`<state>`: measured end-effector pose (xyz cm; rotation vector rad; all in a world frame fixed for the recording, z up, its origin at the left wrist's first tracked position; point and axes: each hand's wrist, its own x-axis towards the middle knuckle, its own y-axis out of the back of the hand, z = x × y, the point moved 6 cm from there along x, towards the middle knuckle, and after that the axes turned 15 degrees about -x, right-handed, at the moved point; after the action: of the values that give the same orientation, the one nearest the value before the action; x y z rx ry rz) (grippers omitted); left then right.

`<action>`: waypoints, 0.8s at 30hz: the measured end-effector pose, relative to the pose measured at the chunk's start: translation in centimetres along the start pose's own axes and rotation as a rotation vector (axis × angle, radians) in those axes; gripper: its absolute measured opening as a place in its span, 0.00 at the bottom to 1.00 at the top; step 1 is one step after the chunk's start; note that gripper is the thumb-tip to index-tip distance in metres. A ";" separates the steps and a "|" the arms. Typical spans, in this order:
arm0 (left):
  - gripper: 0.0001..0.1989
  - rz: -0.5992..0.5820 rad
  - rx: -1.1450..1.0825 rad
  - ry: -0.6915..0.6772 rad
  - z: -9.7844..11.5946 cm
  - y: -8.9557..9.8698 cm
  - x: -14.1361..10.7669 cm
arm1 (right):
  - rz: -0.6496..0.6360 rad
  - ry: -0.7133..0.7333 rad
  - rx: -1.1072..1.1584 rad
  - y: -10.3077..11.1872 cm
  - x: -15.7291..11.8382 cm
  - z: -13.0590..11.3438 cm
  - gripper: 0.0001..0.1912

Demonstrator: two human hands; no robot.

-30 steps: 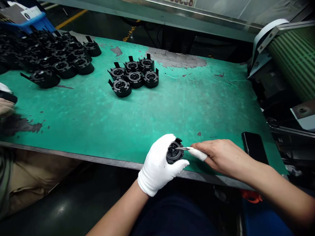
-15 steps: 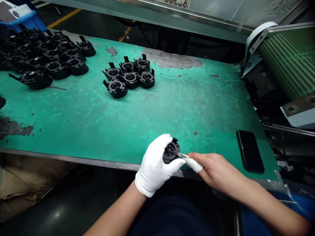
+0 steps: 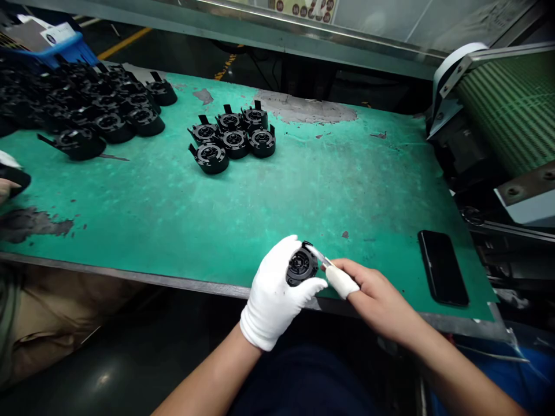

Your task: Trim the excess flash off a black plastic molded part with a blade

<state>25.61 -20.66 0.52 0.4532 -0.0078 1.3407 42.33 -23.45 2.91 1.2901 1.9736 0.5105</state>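
Observation:
My left hand (image 3: 277, 289), in a white glove, is wrapped round a round black part (image 3: 302, 264) near the front edge of the green table (image 3: 329, 190). The part's inner face, with rings and a small centre, points up. My right hand (image 3: 368, 289) is bare apart from a white cover on the thumb. It pinches a thin metal blade (image 3: 319, 254), whose tip lies at the upper right rim of the part, by the black tab. The tool's handle is hidden in the fingers.
Several black parts (image 3: 234, 138) stand in a group beyond my hands, with a larger cluster (image 3: 80, 141) at the left. A phone (image 3: 443, 267) lies right. A green conveyor (image 3: 511, 104) stands back right. Another person's hand (image 3: 5, 188) shows at the left edge.
The blade has moved from the middle of the black part to its upper right rim. Another person's hand with a black part has come into view at the left edge. The view has shifted slightly.

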 end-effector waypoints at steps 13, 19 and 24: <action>0.41 0.042 0.133 0.100 3.3 -0.4 -4.6 | 0.210 0.131 -0.301 4.0 1.7 1.6 0.23; 0.48 -0.108 0.000 0.111 0.7 -1.1 -0.9 | 0.051 0.141 -0.654 2.9 -0.6 2.8 0.19; 0.45 -0.107 0.037 0.114 -0.1 -1.4 -0.3 | 0.044 0.157 -0.688 2.8 -0.5 2.8 0.19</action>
<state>26.84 -21.18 -0.07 0.4020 0.1344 1.2610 46.26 -22.85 3.05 0.8688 1.6574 1.2149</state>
